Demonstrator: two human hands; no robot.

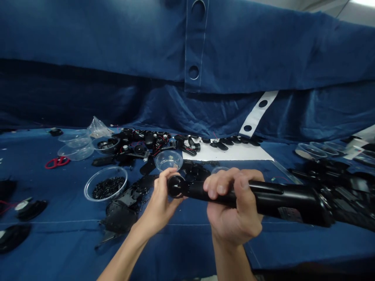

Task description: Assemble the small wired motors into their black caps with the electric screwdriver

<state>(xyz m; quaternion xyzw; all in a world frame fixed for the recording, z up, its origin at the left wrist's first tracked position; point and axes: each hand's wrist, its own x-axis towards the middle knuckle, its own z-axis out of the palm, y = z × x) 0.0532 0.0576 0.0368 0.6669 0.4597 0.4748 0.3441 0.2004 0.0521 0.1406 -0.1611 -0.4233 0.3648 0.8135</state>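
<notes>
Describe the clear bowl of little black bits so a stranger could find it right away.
On the blue cloth-covered table, look just left of the person's left hand. The round clear bowl sits there, and unlike the nearly empty clear cup beside it, it holds a mound of small black pieces.

My left hand and right hand can pass low over the blue cloth toward me; ahead, a clear plastic bowl stands in the way, black plastic parts crowd the left, and the black tube blocks the right
</notes>
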